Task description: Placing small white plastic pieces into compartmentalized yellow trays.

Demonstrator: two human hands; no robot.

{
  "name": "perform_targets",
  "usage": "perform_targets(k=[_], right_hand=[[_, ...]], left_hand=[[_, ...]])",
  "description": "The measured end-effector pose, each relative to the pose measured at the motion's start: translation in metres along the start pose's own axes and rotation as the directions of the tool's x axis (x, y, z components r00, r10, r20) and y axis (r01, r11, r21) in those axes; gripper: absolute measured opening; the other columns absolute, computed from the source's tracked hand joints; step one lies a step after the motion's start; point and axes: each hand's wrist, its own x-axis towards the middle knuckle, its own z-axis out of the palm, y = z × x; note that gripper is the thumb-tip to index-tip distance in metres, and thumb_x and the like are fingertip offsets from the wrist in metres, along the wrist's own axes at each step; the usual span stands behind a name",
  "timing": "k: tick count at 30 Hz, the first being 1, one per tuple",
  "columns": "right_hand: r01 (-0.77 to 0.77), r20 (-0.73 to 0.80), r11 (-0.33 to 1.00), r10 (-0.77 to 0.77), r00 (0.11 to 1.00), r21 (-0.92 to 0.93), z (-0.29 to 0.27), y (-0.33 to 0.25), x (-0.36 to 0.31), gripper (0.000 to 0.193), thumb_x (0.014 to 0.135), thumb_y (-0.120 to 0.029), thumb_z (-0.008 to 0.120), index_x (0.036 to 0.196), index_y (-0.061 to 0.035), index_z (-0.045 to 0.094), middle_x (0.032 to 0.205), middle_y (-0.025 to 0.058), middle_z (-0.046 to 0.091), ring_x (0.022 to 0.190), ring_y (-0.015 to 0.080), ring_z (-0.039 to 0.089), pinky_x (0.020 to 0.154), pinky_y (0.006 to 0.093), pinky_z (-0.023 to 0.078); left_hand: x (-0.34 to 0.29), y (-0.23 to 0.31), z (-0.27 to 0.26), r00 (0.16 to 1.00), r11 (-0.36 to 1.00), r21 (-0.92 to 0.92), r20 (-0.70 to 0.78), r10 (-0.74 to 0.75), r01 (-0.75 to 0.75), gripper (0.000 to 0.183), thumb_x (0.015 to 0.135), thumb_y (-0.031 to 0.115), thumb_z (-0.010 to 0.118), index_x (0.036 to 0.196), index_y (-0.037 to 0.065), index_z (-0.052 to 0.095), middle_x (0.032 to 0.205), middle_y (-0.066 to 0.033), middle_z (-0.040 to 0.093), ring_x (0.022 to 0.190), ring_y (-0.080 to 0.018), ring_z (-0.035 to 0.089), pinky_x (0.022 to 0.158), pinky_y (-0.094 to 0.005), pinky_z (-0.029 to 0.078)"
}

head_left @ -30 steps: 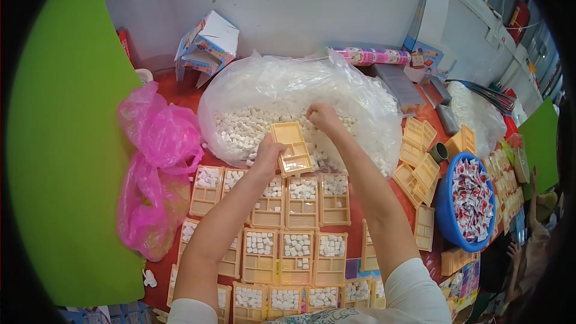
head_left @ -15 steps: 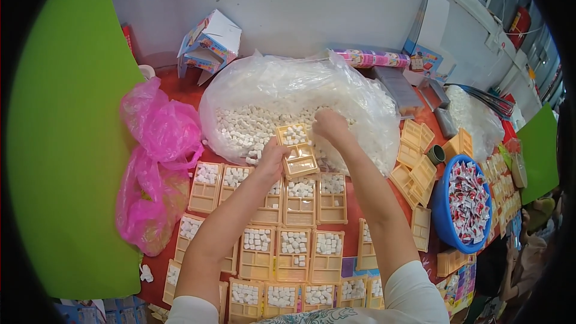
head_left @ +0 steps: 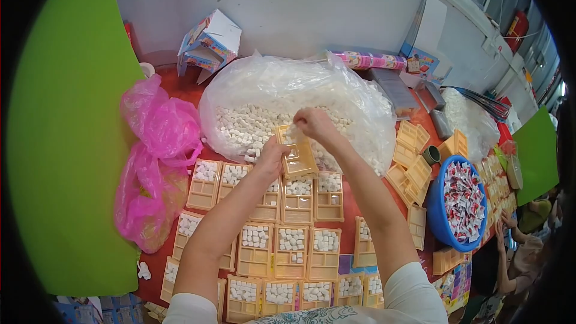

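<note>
Head view: a tan tray [head_left: 298, 155] is pinched by the left hand [head_left: 271, 157] and filled with white pieces by the right hand [head_left: 312, 123], many trays [head_left: 291, 245] already filled, some trays [head_left: 414, 153] empty.

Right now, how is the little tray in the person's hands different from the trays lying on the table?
The held tan tray is lifted and tilted over the clear bag of white pieces; the table trays lie flat in rows. The held tray looks almost empty; most table trays have one compartment heaped with white pieces. The left hand and right hand touch only the held tray. All are tan plastic with compartments.
</note>
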Motion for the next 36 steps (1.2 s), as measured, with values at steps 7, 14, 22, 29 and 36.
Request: perform_targets(k=[7,14,22,29,36], right_hand=[[-0.105,-0.050,0.977,0.116,0.992,0.184,-0.021,-0.023,-0.034,0.019,0.079,-0.010,0.056,0.090,-0.0026,0.069,0.085,0.0190,0.065,0.081,0.0340,0.063,0.073,0.0396,0.050],[-0.165,-0.076,0.975,0.177,0.981,0.149,-0.050,-0.031,-0.106,0.024,0.080,-0.015,0.058,0.097,-0.0010,0.067,0.083,0.0171,0.064,0.080,0.0305,0.064,0.072,0.0361,0.049],[-0.561,0.244,0.506,0.561,0.791,0.655,-0.091,-0.050,-0.211,0.051,0.084,-0.018,0.060,0.129,0.0036,0.046,0.097,0.0049,0.059,0.081,0.0096,0.057,0.066,0.0225,0.046],[-0.467,0.173,0.286,0.671,0.721,0.837,-0.124,-0.048,-0.287,0.048,0.080,-0.004,0.057,0.125,0.0063,0.048,0.110,0.0116,0.061,0.095,0.0167,0.062,0.079,0.0272,0.050],[-0.414,0.125,0.206,0.755,0.643,0.887,-0.136,-0.023,-0.309,0.048,0.079,0.006,0.054,0.126,0.0079,0.046,0.110,0.0134,0.062,0.095,0.0178,0.063,0.083,0.0284,0.051]], left_hand=[[-0.028,-0.005,0.007,0.999,1.000,-0.027,0.051,-0.005,0.006,0.045,0.071,-0.012,0.043,0.114,-0.001,0.047,0.101,-0.0110,0.055,0.084,-0.0200,0.057,0.076,-0.0305,0.052],[-0.080,-0.017,0.028,0.988,0.998,-0.035,0.149,-0.045,0.051,0.049,0.076,-0.011,0.042,0.125,-0.003,0.042,0.119,-0.0152,0.056,0.106,-0.0241,0.060,0.091,-0.0374,0.053],[-0.143,-0.051,0.095,0.964,0.987,-0.092,0.244,-0.103,0.129,0.045,0.077,-0.008,0.045,0.121,0.000,0.044,0.112,-0.0127,0.058,0.100,-0.0219,0.061,0.086,-0.0334,0.053],[-0.182,-0.094,0.145,0.902,0.951,0.070,0.300,-0.309,0.303,0.046,0.084,0.010,0.053,0.127,0.005,0.038,0.106,-0.0092,0.059,0.088,-0.0189,0.064,0.066,-0.0325,0.055],[-0.174,-0.110,0.129,0.940,0.929,0.332,0.231,-0.250,0.165,0.052,0.086,0.013,0.052,0.135,0.005,0.036,0.106,-0.0127,0.058,0.083,-0.0180,0.063,0.064,-0.0312,0.053]])
